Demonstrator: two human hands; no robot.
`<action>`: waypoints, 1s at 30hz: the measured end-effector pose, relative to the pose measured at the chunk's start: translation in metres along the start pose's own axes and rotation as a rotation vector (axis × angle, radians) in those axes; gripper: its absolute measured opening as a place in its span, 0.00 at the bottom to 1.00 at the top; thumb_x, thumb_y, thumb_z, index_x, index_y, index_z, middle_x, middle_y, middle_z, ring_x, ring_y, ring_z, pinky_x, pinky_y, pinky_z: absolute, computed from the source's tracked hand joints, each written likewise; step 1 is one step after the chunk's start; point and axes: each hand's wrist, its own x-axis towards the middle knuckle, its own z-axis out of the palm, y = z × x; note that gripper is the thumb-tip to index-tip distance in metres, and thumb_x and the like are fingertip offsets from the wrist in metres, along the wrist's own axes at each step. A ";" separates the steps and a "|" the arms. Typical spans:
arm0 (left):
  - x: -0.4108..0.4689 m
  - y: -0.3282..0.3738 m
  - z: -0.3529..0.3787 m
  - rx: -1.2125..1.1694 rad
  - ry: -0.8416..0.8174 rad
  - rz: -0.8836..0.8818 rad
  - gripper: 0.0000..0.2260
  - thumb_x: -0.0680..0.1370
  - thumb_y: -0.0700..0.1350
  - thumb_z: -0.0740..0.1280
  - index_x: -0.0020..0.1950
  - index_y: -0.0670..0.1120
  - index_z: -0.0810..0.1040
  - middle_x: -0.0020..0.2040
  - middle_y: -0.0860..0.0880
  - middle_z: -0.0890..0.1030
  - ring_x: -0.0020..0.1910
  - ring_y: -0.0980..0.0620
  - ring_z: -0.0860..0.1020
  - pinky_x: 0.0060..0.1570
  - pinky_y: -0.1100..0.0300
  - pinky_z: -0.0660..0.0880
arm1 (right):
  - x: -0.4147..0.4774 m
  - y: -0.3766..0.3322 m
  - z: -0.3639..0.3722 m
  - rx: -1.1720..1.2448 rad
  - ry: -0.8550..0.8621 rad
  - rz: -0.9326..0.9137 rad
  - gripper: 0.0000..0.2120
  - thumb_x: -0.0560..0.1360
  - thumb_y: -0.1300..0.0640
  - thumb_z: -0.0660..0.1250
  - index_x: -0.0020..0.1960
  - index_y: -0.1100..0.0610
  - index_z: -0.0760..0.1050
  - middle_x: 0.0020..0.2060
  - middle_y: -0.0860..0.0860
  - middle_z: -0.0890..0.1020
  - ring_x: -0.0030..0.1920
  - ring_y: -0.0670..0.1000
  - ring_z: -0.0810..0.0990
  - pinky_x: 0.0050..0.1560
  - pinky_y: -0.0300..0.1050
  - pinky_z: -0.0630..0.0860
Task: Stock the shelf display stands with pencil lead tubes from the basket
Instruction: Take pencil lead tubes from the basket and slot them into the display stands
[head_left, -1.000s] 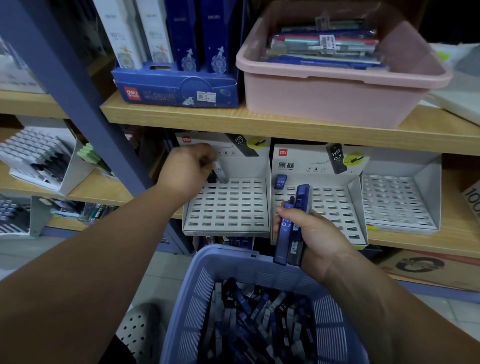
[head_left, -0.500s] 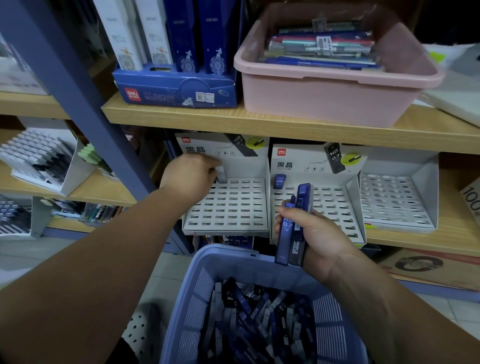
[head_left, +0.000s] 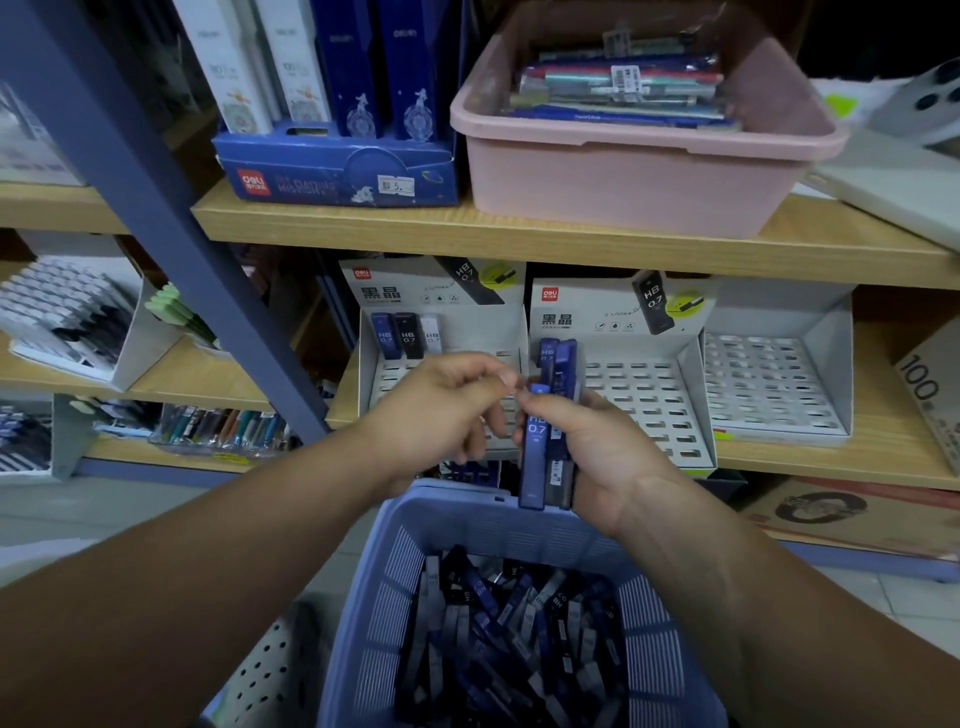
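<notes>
Back from the left stand (head_left: 366, 364), our left grip (head_left: 441, 410) curls at the tube bundle (head_left: 535, 447) clamped in our right grip (head_left: 597, 447); pinching or not, we cannot tell. Three slotted tubes (head_left: 408, 335) stand beyond; the basket (head_left: 467, 519) below holds plenty.

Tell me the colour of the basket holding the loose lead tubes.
Pale periwinkle blue; the basket shows best in the head view, the only one.

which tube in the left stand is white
The rightmost tube of the three in the left stand; the middle tube is black, the leftmost tube blue.
</notes>
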 end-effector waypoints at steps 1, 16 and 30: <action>-0.004 -0.003 0.002 -0.040 0.000 -0.020 0.08 0.82 0.47 0.64 0.52 0.47 0.81 0.36 0.46 0.80 0.29 0.50 0.75 0.27 0.59 0.71 | -0.001 0.003 0.003 -0.051 -0.030 0.000 0.04 0.75 0.60 0.73 0.49 0.55 0.82 0.38 0.54 0.84 0.39 0.52 0.83 0.45 0.48 0.79; -0.018 -0.011 -0.024 -0.405 0.083 -0.193 0.06 0.80 0.41 0.68 0.53 0.39 0.79 0.39 0.42 0.84 0.31 0.51 0.80 0.31 0.61 0.78 | -0.008 0.013 0.013 -0.253 -0.140 0.042 0.18 0.71 0.51 0.77 0.59 0.52 0.81 0.51 0.52 0.87 0.52 0.54 0.85 0.56 0.53 0.80; 0.008 -0.016 -0.081 -0.142 0.345 -0.010 0.07 0.76 0.33 0.70 0.50 0.43 0.81 0.40 0.44 0.85 0.34 0.51 0.82 0.34 0.59 0.79 | 0.004 0.013 0.019 -0.176 -0.051 0.024 0.08 0.75 0.61 0.74 0.54 0.59 0.79 0.32 0.52 0.80 0.33 0.51 0.77 0.36 0.48 0.76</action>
